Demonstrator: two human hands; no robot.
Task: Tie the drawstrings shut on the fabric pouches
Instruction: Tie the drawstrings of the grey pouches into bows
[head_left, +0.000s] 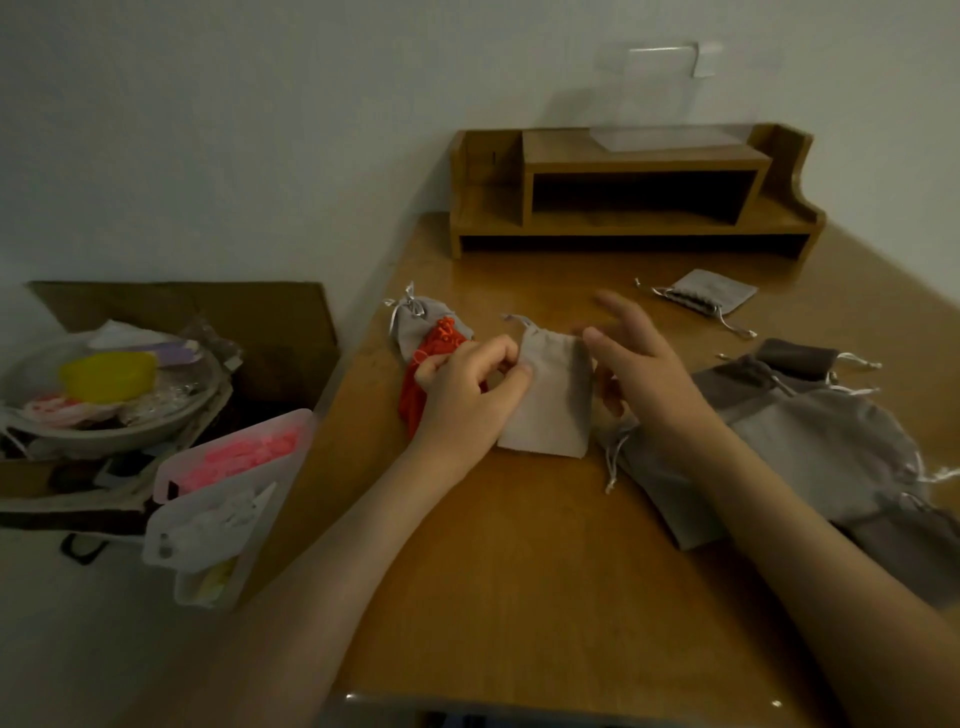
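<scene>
Head view: left grip (467, 387) pinches the small grey cloth pouch (553, 410) on the brown wooden counter (519, 571); right grip (641, 364) fingers spread wide.

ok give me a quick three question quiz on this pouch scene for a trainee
1. True or false: the right hand has its fingers spread and holds nothing.
2. Which pouch does the left hand pinch at its edge? A the orange-red fabric pouch; B the small light grey fabric pouch; C the far grey fabric pouch.
3. Fill in: the pile of larger grey drawstring pouches lies on the person's ___ side of the wooden table.
Key: 1 true; 2 B; 3 right.
</scene>
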